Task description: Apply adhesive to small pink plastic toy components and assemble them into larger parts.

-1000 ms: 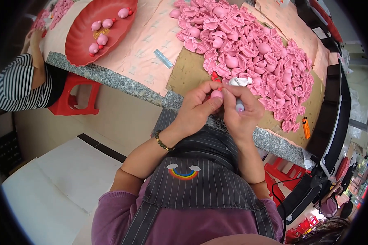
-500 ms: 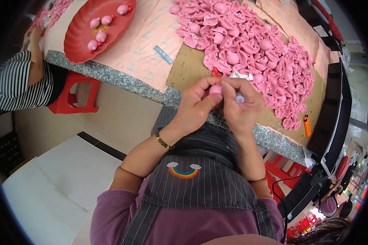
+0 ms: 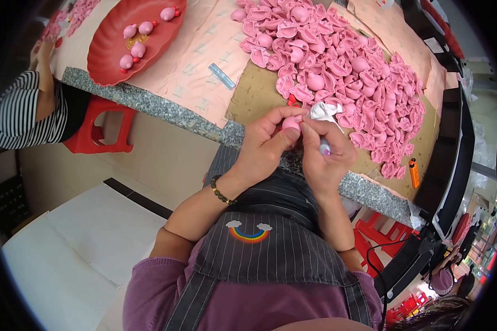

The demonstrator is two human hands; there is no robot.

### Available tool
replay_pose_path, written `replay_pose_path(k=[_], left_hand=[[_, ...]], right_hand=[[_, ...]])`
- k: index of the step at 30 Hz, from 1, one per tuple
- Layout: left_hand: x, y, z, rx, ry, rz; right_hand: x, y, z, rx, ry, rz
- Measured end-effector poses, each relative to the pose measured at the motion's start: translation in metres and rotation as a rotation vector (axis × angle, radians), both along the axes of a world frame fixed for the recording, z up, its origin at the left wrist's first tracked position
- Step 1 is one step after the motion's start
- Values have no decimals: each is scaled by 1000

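In my left hand (image 3: 264, 137) is a small round pink piece (image 3: 291, 123), pinched between thumb and curled fingers just over the table's near edge. It looks like the pink balls lying in the dish. My right hand (image 3: 330, 144) is closed beside it, its thumb and fingertip meeting at the piece's right side. A small whitish tube with a purple tint (image 3: 324, 148) pokes out of the right hand's curled fingers. Whatever the right fingertips pinch is too small to make out. Small red parts (image 3: 292, 100) lie just beyond my hands, next to a crumpled white tissue (image 3: 324, 111).
A large heap of pink moulded pieces (image 3: 337, 66) covers the right of the table. At the far left stands a red scalloped dish (image 3: 102, 58) holding several pink balls with red tips. An orange cutter (image 3: 414, 172) lies near the right edge. Another person's striped sleeve (image 3: 19, 113) shows at left.
My right fingertips have shifted down along the pink piece, and the right hand has dropped slightly. More of the white tissue shows. The left hand keeps its grip.
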State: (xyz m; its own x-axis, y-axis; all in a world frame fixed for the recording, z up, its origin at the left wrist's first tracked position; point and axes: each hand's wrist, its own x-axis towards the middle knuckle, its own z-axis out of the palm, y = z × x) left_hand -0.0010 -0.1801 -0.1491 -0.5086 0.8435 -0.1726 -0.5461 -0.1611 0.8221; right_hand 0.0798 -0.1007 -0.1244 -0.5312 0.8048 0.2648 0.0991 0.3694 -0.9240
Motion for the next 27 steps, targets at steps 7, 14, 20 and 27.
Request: replay_pose_path(k=[7, 14, 20, 27], left_hand=[[-6, -3, -4, 53, 142, -73], [-9, -3, -12, 162, 25, -70], [-7, -2, -7, 119, 33, -36], [-8, -1, -8, 67, 38, -61]], right_hand=[[-10, 24, 0, 3, 36, -39], [-2, 15, 1, -221, 161, -52], [-2, 5, 6, -388, 232, -36], [-7, 10, 0, -45, 16, 35]])
